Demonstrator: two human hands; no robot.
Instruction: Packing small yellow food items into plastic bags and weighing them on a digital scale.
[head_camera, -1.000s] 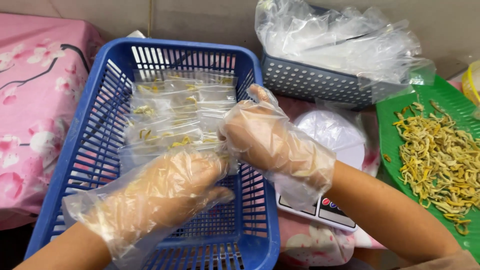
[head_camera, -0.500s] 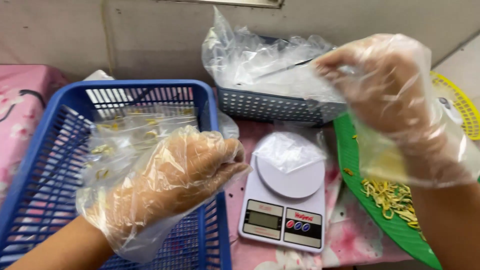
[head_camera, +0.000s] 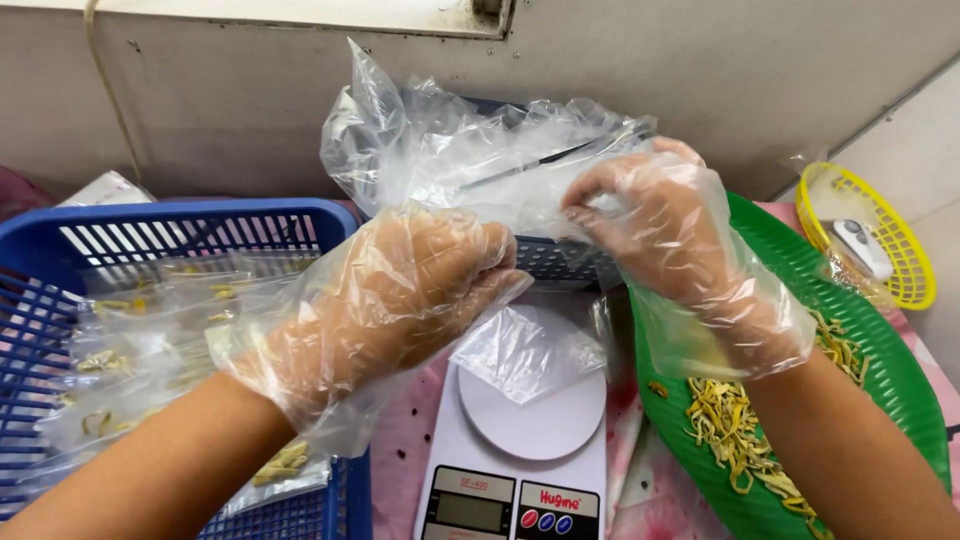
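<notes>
I see my right hand (head_camera: 665, 235) pinching the edge of a clear plastic bag (head_camera: 520, 175) in the pile heaped on the grey basket (head_camera: 560, 262), above the white scale (head_camera: 520, 450). The bag's long axis runs left to right. My left hand (head_camera: 400, 300) is loosely curled; whether it grips anything, I cannot tell.

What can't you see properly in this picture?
- Dark basket: mostly hidden by the heap of clear bags and both gloved hands, left hand, right hand.
- Scale: bottom cut off by the frame edge.
- Packets in the blue basket: contents too blurry.
</notes>
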